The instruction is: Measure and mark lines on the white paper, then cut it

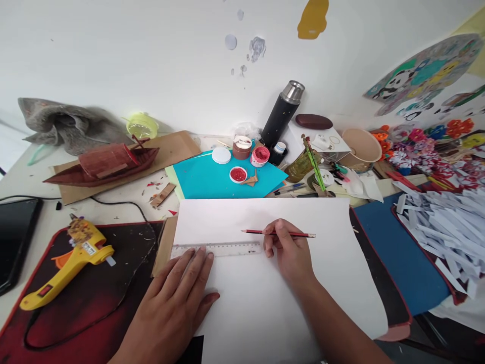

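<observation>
A large white sheet of paper (242,303) covers the middle of the desk. Across its left half lies a clear plastic ruler (235,249). My left hand (178,290) rests flat on the ruler's left part, fingers stretched forward over its edge and thumb out to the side. To the right, my right hand (290,250) pinches a red and black pencil (305,234) between thumb and fingers. The pencil lies nearly level, its sharpened tip pointing left, just above the ruler's upper edge; whether the tip touches the paper I cannot tell.
A yellow hot glue gun (76,263) with its cord lies at left, below a brown model boat (106,164). Open paint jars (259,156) stand on blue card (200,177) behind the paper, near a black thermos (282,114). White paper strips (447,227) pile up at right.
</observation>
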`<state>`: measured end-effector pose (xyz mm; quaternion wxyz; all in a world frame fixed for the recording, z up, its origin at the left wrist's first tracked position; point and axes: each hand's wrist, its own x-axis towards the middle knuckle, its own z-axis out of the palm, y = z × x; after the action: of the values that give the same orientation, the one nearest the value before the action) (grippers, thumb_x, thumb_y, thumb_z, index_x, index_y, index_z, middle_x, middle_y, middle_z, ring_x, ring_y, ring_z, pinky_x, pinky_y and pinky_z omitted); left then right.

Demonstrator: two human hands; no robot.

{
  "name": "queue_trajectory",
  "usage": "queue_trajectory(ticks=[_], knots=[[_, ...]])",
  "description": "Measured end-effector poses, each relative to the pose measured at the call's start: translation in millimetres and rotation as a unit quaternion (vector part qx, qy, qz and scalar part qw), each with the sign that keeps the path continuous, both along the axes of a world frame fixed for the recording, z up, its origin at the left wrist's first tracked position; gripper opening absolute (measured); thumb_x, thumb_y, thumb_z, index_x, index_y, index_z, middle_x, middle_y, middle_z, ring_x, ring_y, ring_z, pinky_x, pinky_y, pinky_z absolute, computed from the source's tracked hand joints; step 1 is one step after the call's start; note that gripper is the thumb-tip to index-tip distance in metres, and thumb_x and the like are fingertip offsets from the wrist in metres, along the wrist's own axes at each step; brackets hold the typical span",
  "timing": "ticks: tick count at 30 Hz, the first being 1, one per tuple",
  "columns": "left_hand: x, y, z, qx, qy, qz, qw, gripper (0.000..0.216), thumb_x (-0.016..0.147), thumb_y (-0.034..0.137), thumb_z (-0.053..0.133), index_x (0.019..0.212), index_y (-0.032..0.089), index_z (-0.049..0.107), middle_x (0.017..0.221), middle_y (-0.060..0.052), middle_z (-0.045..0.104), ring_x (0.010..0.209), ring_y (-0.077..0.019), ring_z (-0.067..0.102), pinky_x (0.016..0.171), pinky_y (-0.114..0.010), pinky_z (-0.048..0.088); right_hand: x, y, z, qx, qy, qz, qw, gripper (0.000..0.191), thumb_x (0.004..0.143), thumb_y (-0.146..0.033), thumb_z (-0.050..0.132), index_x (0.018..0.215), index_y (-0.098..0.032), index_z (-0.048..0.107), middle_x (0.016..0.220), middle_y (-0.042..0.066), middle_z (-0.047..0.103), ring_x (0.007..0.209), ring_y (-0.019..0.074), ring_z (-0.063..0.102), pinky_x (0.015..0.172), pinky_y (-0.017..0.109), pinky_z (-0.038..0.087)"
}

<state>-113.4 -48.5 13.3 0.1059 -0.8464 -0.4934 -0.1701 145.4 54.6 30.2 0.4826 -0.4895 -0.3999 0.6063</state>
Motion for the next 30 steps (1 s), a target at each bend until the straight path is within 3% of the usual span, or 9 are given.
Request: queue_trajectory(ticks=[7, 17, 30], knots=[[9.4, -0.3, 1.3, -0.022, -0.061, 0.011, 0.998, 0.057, 0.116, 0.042, 0.044, 0.167, 0.017, 0.045, 0.156, -0.009, 0.067, 0.137, -0.0287, 0.065, 0.123, -0.043, 0.037, -0.9, 0.2, 1.4, 0.0, 0.007, 0.002, 1.0, 0.052, 0.092, -0.07, 0.079, 0.076, -0.02, 0.077, 0.053, 0.0, 0.062, 0.045, 0.014, 0.054, 0.048, 0.029, 0.041], [7.7, -0.3, 1.9, -0.037, -0.056, 0.016, 0.998, 0.06, 0.115, 0.041, 0.047, 0.17, 0.018, 0.04, 0.157, -0.01, 0.066, 0.136, -0.0296, 0.066, 0.123, -0.046, 0.038, -1.9, 1.5, 4.9, -0.002, -0.004, 0.005, 1.0, 0.053, 0.092, -0.071, 0.078, 0.076, -0.021, 0.076, 0.053, 0.0, 0.061, 0.044, 0.0144, 0.052, 0.048, 0.03, 0.042], [4.7, 2.7, 3.0, -0.031, -0.041, -0.008, 0.999, 0.058, 0.113, 0.039, 0.052, 0.166, 0.015, 0.046, 0.156, -0.011, 0.067, 0.136, -0.0295, 0.066, 0.126, -0.045, 0.034, -0.6, 1.0, 2.5, -0.001, 0.006, 0.013, 1.0, 0.051, 0.094, -0.069, 0.077, 0.077, -0.02, 0.077, 0.052, 0.0, 0.061, 0.044, 0.0141, 0.052, 0.048, 0.03, 0.041]])
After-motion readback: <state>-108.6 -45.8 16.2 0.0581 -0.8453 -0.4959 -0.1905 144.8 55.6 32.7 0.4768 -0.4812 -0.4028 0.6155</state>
